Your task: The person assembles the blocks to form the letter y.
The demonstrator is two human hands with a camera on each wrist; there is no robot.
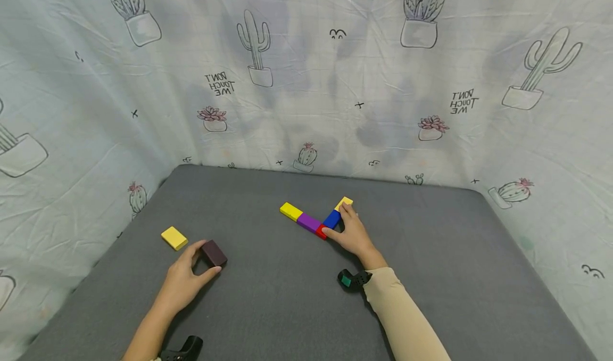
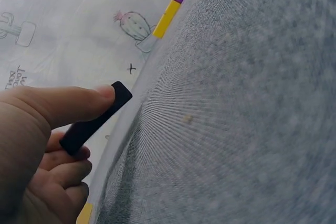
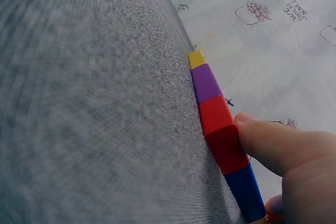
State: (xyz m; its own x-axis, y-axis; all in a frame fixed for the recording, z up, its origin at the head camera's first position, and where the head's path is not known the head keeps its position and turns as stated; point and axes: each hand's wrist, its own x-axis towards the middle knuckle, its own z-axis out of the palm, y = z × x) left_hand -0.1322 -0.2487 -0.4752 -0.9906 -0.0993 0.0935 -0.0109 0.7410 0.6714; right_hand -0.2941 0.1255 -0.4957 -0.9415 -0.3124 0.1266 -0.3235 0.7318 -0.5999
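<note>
My left hand [image 1: 179, 286] holds a dark maroon block [image 1: 214, 253] between thumb and fingers, and in the left wrist view the block [image 2: 94, 123] looks nearly black. Near that hand lies a loose yellow block [image 1: 174, 238]. Several blocks form a V on the table: a yellow block [image 1: 290, 211], a purple block [image 1: 309, 222], a red block [image 1: 321, 231] at the corner, a blue block [image 1: 331, 220] and another yellow block [image 1: 344, 202]. My right hand [image 1: 355, 236] spans the right arm of the V, thumb against the red block and fingers at the far yellow one.
Grey cloth covers the table [image 1: 268, 302]. White curtains [image 1: 316, 84] printed with cacti hang behind it and at both sides. A black band [image 1: 353, 280] with a green patch is at the right wrist; another dark device [image 1: 184, 349] is at the left.
</note>
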